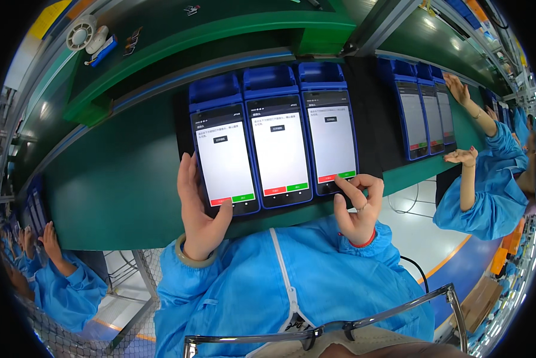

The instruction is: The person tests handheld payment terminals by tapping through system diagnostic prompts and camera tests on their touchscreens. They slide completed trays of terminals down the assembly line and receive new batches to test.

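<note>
I have three blue handheld devices [280,149] side by side on a dark mat [368,119]. The left hand [202,224] lies open along the left device [226,155], thumb over its lower screen; the right hand [360,209], loosely curled, points its index finger at the lower screen of the right device [332,140]. I'd expect modest weight, stiff cases and slick, breakable glass; I'd hold the blue sides.

Mid-frame, I'm seeing the left hand [201,222] edging the leftmost terminal [227,160], the right hand [361,209] touching the rightmost terminal [333,143].
</note>
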Demonstrator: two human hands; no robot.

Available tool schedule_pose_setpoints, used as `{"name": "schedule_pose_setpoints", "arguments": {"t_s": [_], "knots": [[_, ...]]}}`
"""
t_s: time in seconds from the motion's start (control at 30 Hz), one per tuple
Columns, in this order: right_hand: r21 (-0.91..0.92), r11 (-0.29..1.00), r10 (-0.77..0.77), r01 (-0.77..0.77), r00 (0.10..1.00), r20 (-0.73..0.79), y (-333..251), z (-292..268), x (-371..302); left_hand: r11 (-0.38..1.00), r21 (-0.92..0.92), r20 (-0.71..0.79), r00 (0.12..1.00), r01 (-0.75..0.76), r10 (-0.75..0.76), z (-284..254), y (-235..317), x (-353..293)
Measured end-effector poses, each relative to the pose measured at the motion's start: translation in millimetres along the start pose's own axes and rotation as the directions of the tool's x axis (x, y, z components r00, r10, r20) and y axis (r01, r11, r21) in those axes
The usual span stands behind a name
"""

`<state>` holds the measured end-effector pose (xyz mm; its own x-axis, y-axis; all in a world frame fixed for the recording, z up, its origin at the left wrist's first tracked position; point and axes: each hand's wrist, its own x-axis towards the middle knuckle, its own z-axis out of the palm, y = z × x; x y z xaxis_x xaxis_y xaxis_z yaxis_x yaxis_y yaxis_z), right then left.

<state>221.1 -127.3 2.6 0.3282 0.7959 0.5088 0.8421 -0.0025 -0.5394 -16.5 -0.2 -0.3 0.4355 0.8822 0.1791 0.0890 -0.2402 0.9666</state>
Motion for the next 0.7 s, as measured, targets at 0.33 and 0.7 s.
{"name": "schedule_pose_setpoints", "arguments": {"t_s": [0.33, 0.7], "knots": [[-0.046, 0.994, -0.097, 0.099, 0.994, 0.049, -8.5, 2.7, 2.1, 0.995, 0.090, -0.057, 0.998, -0.031, 0.037, 7.7, -2.5, 1.6], [-0.037, 0.992, -0.115, 0.120, 0.988, 0.101, -7.6, 10.5, 1.9, 0.993, 0.109, -0.062, 0.997, -0.038, 0.045, 6.7, -10.1, 1.2]]}}
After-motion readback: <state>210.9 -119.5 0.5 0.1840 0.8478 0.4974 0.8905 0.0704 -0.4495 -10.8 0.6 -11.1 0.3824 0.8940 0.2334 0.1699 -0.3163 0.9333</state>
